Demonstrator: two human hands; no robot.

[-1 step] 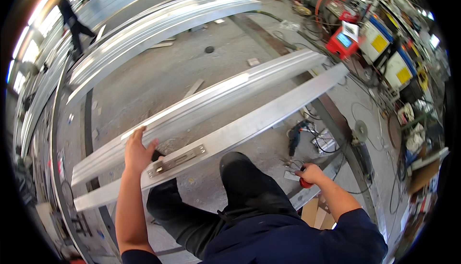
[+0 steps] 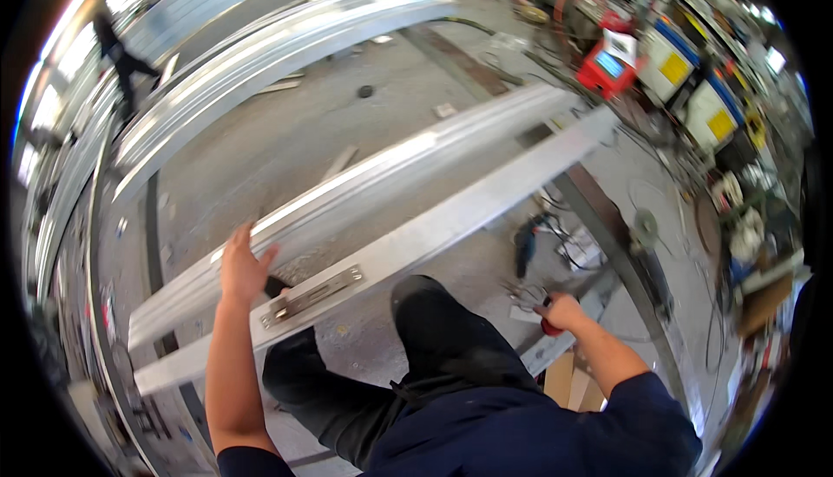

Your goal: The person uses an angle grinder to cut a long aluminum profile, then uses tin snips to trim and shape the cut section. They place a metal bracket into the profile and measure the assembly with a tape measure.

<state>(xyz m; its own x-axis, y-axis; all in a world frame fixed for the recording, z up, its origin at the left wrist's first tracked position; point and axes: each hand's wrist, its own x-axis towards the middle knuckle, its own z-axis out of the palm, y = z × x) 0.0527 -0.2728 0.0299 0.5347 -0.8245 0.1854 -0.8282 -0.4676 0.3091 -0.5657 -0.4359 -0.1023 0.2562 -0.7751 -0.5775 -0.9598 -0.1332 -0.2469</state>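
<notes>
My left hand (image 2: pixel 245 267) is open over the near end of a long grooved aluminium profile (image 2: pixel 382 173), fingertips at its upper edge; I cannot tell how firmly they touch. Closer to me lies a flat aluminium bar (image 2: pixel 451 227), with a slotted metal plate (image 2: pixel 312 295) set on its face beside my left forearm. Low on the right, my right hand (image 2: pixel 564 313) is closed around a red-handled tool (image 2: pixel 550 328). Thin metal parts show past its fingers, too blurred to name the tool's kind.
A power drill (image 2: pixel 526 247) and an angle grinder (image 2: pixel 651 273) lie to the right with loose cables. More aluminium profiles (image 2: pixel 286 56) rest at the far left. A red machine with a screen (image 2: pixel 607 71) stands far right. Dark steel rails (image 2: pixel 599 212) support the bars. Another person (image 2: pixel 121 61) is far left.
The whole view has shifted slightly, with far things now a little further left. Both hands keep nearly the same places and grips.
</notes>
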